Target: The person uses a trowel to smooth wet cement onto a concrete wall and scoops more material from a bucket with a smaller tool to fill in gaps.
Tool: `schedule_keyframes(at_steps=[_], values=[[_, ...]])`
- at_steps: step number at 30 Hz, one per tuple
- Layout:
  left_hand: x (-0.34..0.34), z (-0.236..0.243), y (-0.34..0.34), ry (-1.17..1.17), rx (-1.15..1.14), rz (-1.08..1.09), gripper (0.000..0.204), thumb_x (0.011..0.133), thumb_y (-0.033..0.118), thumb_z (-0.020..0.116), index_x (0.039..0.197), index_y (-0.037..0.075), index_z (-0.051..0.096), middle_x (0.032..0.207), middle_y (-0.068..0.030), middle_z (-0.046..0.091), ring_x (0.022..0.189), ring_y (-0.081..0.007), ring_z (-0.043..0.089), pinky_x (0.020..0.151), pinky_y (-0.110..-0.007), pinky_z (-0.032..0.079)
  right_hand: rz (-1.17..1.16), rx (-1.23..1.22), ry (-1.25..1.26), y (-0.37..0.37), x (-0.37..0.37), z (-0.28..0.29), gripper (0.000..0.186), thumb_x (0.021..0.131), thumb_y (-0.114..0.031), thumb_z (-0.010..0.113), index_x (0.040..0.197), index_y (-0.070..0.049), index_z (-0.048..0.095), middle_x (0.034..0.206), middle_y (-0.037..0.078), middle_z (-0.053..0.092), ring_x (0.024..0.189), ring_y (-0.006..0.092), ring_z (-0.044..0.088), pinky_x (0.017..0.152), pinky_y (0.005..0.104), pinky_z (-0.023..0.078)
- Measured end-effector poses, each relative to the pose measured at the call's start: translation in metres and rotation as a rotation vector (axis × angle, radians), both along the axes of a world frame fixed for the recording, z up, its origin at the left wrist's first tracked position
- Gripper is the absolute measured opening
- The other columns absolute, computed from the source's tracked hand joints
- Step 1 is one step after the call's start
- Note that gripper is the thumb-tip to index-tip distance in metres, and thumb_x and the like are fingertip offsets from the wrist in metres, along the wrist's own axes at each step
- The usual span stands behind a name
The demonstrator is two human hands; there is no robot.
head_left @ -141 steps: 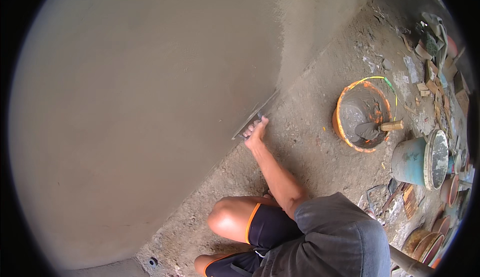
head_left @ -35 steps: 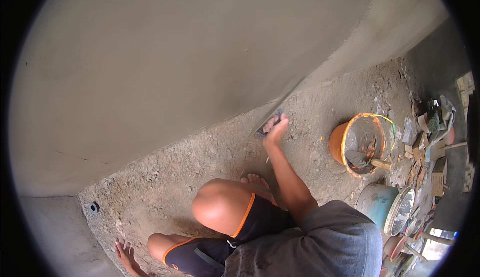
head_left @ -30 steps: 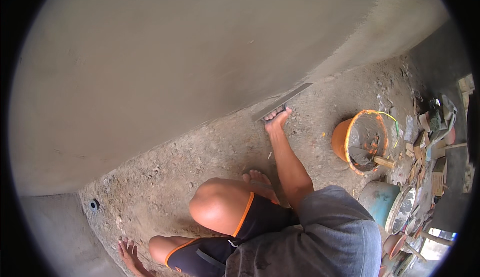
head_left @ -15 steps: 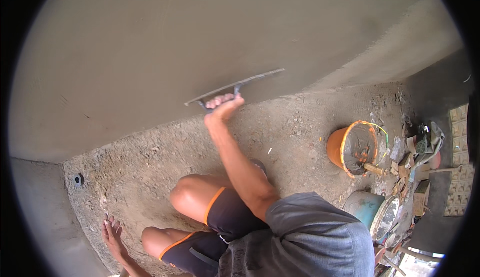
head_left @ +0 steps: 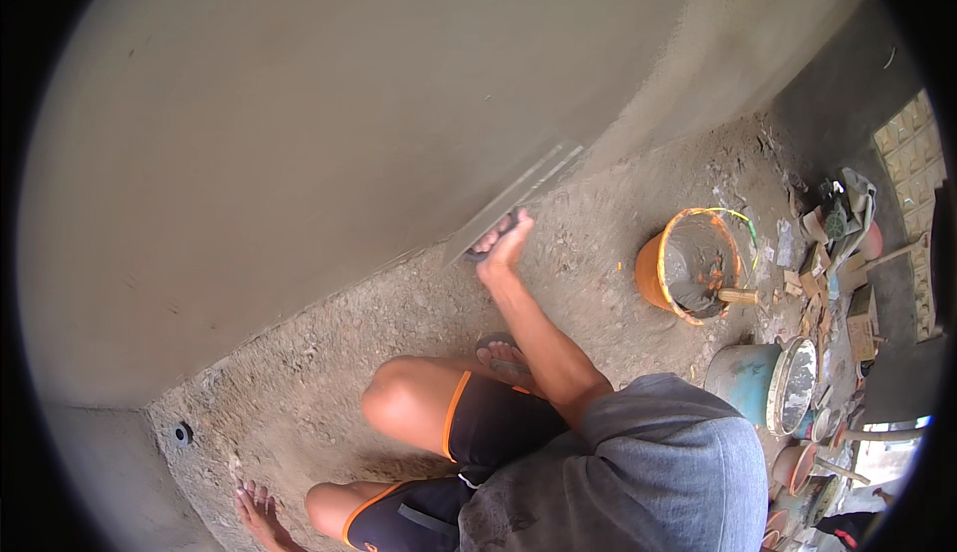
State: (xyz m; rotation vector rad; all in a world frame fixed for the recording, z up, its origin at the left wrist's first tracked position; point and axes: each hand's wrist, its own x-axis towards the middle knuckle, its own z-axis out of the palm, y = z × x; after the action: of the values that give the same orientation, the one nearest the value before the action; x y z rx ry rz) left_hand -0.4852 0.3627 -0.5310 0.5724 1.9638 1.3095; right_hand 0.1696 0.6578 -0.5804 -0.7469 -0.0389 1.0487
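Freshly plastered wall (head_left: 329, 134): a broad, smooth grey surface fills the far and left part of the view and meets the rough, gritty floor (head_left: 399, 353) along a slanting line. The coat looks damp, so it probably marks easily.

Person: crouched at the near edge in a grey shirt and dark shorts with orange trim, one bare foot flat on the floor near the left, a sandalled foot by the knee. The stance is low and stretched forward; a shift of weight could push the tool into the finish.

Orange bucket (head_left: 691, 265): stands on the floor to the right, well apart from the wall, with grey mortar and a wooden-handled tool inside. A blue drum (head_left: 743, 381) and scattered debris lie beyond it at the right rim. Reaching back blind could tip the bucket.

Steel trowel (head_left: 518, 200): a long flat blade lying against the base of the wall, just above the floor line. If its lower edge tilts or catches grit from the floor, it may score the plaster or drag stones into it.

Right hand (head_left: 503, 245): fingers clamped around the trowel handle, arm extended from the near side.

Left hand: outside the view.
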Motion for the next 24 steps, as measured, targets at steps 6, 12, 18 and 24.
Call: schedule_keyframes(at_steps=[6, 12, 18, 24], values=[[0.081, 0.061, 0.023, 0.050, -0.153, -0.013, 0.061, 0.106, 0.039, 0.048, 0.154, 0.004, 0.035, 0.154, -0.0219, 0.040, 0.133, -0.0433, 0.049, 0.108, -0.055, 0.046, -0.163, -0.203, 0.377, 0.039, 0.097, -0.111, 0.045, 0.098, -0.054, 0.033, 0.067, -0.022, 0.032, 0.051, -0.004, 0.033, 0.041, 0.0143, 0.030, 0.040, 0.0329, 0.028], [0.091, 0.100, 0.024, 0.094, -0.177, -0.080, 0.067, 0.104, 0.045, 0.051, 0.155, 0.004, 0.035, 0.154, -0.0220, 0.041, 0.137, -0.0425, 0.045, 0.112, -0.054, 0.040, -0.147, -0.275, 0.475, 0.061, 0.072, -0.102, 0.043, 0.097, -0.050, 0.032, 0.067, -0.021, 0.032, 0.053, -0.004, 0.032, 0.043, 0.0133, 0.028, 0.042, 0.0324, 0.027], [0.116, 0.118, 0.060, 0.165, -0.140, -0.064, 0.068, 0.101, 0.043, 0.058, 0.152, 0.002, 0.038, 0.151, -0.0243, 0.043, 0.132, -0.0434, 0.050, 0.106, -0.053, 0.046, -0.154, -0.100, 0.146, 0.064, -0.032, 0.026, 0.035, 0.101, -0.039, 0.034, 0.072, -0.019, 0.037, 0.054, -0.005, 0.035, 0.042, 0.0077, 0.032, 0.036, 0.0268, 0.028], [0.049, 0.084, 0.099, 0.227, -0.072, -0.241, 0.063, 0.097, 0.055, 0.061, 0.144, 0.015, 0.050, 0.127, -0.0057, 0.065, 0.101, -0.0228, 0.064, 0.088, -0.040, 0.048, -0.045, 0.334, -0.943, 0.039, -0.144, 0.098, 0.030, 0.096, -0.024, 0.050, 0.069, -0.011, 0.050, 0.054, -0.001, 0.045, 0.044, 0.0126, 0.038, 0.042, 0.0354, 0.032]])
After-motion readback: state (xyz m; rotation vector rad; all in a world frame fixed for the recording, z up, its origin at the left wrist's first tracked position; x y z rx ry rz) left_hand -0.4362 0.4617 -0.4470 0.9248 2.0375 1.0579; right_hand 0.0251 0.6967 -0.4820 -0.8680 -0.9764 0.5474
